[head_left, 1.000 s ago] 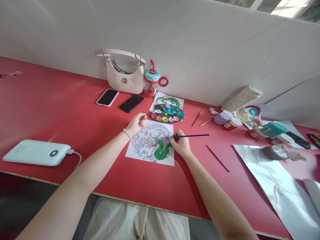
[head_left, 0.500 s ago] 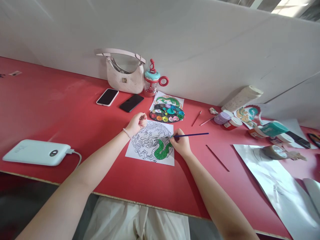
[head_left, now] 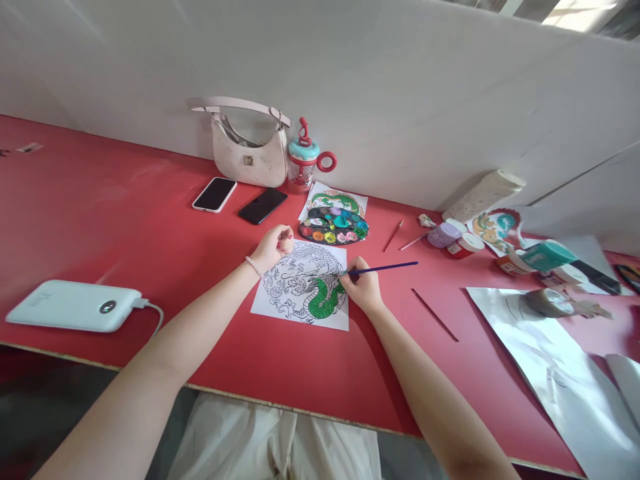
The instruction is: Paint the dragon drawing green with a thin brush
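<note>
Forearms reach up from the bottom of the frame onto the red table point(head_left: 125, 220), and just below centre lies the dragon colouring sheet point(head_left: 300, 283), partly filled in green at its lower right. Curled into a loose fist, the left hand point(head_left: 273, 247) rests on the sheet's upper left corner and pins it down. At the sheet's right edge the right hand point(head_left: 363, 287) pinches a blue paintbrush point(head_left: 383, 269), handle pointing right, tip meeting the paper beside the green patch. To my eye, clean work here calls for short strokes that stay inside the black outlines, light pressure, and that left fist kept planted so the paper cannot slide. Just beyond the sheet sits a round paint palette point(head_left: 334, 227) lying over a finished dragon print point(head_left: 335, 200); two phones point(head_left: 240, 199) lie left of it, and a cream handbag point(head_left: 247, 150) and a small bottle point(head_left: 305, 160) stand against the white wall. A white power bank point(head_left: 73, 305) lies at the left. The bristles are too small to make out, the right thumb is hidden, and the paint pots point(head_left: 455, 240) and foil sheet point(head_left: 545, 360) at the right are blurred, the foil cut off.
</note>
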Available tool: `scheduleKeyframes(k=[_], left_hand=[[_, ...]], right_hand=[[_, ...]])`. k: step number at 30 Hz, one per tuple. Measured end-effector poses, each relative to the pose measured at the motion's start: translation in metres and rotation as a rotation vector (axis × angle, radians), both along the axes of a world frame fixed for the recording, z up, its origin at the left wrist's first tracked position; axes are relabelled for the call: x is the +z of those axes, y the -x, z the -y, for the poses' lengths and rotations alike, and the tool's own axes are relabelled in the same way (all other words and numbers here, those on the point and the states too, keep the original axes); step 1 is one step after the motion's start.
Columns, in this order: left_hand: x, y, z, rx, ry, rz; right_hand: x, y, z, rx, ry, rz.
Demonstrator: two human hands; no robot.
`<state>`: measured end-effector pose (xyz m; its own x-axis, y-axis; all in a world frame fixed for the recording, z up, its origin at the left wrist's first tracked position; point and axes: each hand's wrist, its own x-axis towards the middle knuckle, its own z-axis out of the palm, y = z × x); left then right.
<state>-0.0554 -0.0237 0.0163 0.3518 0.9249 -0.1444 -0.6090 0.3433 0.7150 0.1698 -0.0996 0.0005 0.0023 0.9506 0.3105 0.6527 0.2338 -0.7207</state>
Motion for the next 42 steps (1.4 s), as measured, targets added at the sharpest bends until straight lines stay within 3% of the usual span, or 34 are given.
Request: scheduleKeyframes(k=[42], left_hand=[[0.0001,-0.0007,0.0009,0.006,-0.013,-0.013]], right_hand=[[0.002,0.0007,0.0008,0.001,-0.005,-0.017]])
